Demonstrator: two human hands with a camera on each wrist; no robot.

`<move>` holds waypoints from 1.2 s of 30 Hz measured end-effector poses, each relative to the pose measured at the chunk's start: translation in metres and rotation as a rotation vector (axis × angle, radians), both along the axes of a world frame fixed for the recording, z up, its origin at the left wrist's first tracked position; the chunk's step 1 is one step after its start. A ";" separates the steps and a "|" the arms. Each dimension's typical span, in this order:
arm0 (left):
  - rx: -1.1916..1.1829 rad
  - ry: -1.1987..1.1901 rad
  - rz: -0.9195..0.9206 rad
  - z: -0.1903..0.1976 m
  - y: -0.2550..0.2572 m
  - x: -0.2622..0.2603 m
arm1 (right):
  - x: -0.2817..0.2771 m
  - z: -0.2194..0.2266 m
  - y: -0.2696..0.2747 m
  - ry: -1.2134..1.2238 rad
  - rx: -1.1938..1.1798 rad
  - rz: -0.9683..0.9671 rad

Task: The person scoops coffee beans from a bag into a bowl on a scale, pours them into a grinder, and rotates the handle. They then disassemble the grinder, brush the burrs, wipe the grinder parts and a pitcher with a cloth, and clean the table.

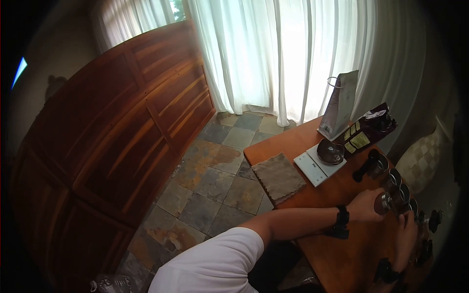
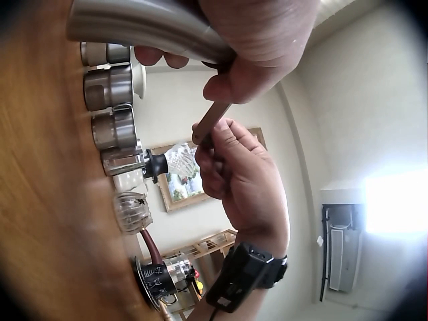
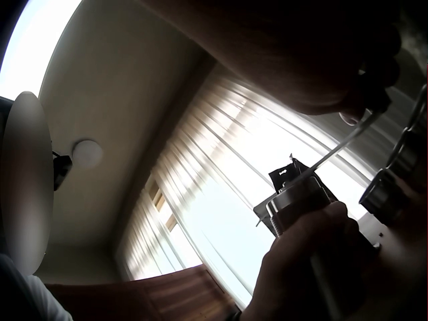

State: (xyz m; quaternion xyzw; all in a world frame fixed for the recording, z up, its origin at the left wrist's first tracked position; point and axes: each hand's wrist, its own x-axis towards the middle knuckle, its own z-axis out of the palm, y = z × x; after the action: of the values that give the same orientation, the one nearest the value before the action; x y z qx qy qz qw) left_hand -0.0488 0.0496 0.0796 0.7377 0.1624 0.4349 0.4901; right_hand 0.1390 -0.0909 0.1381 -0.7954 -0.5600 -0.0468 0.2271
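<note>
A metal hand coffee grinder (image 2: 147,30) is gripped around its cylindrical body by my left hand (image 1: 367,205), over the right part of the wooden table (image 1: 337,251). In the right wrist view the left hand (image 3: 301,257) wraps the grinder below its metal rim. A flat crank arm (image 2: 212,122) sticks out from the grinder's top. My right hand (image 2: 239,167) pinches the outer end of that crank, its fingers hiding the tip. In the head view the right hand (image 1: 406,237) is close beside the grinder, nearer the table's right side.
Several metal cups (image 2: 109,88) line the table's far right side, with a ribbed glass vessel (image 2: 132,212) beyond. A dark bowl (image 1: 330,152) sits on a white scale (image 1: 312,171) beside a cloth (image 1: 278,178). Behind stand a pale bag (image 1: 339,107) and a dark bag (image 1: 369,129).
</note>
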 end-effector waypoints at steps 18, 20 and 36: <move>0.180 0.089 0.056 -0.026 -0.004 0.014 | -0.116 0.086 -0.040 0.012 -0.270 0.436; 0.281 0.205 -0.020 -0.030 -0.010 0.020 | -0.120 0.080 -0.039 0.066 -0.101 0.525; 0.142 -0.101 0.226 -0.033 0.011 0.024 | -0.037 0.059 -0.020 -0.188 -0.330 0.103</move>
State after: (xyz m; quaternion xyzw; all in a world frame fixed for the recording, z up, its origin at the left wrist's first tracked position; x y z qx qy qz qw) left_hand -0.0244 0.0602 0.0467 0.7248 0.1886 0.5342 0.3921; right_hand 0.1022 -0.1113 0.1967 -0.7843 -0.6187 -0.0167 0.0426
